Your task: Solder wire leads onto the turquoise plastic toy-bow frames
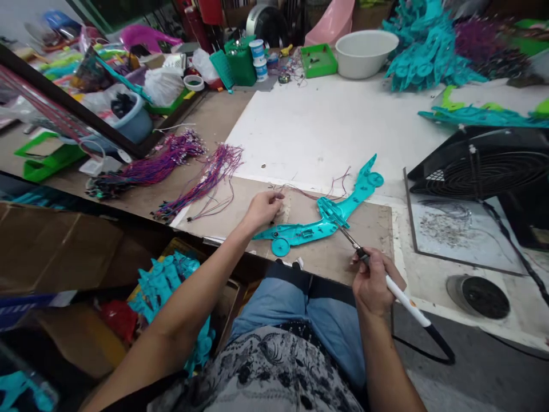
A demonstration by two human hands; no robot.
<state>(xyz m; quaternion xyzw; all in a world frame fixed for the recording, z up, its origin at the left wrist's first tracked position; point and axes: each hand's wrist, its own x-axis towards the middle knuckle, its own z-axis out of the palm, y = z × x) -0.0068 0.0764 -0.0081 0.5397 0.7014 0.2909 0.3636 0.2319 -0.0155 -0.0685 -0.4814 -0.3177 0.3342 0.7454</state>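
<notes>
A turquoise plastic part (315, 229) with round discs at both ends lies on the brown board at the table's front edge. My right hand (377, 280) is wrapped round a white and black soldering iron (405, 300), whose metal tip reaches the middle of the part. Just above the part's left end, my left hand (265, 209) has its fingers pinched together near thin reddish wires (295, 190). Whether those fingers hold a wire end is too small to tell. The wires run right towards the part's middle.
Bundles of purple and red wires (210, 171) lie at left. A black fan (484, 171) and a round tin (478, 296) stand at right. Behind are a white basin (365, 54), a green tray (318, 60) and piled turquoise parts (429, 51).
</notes>
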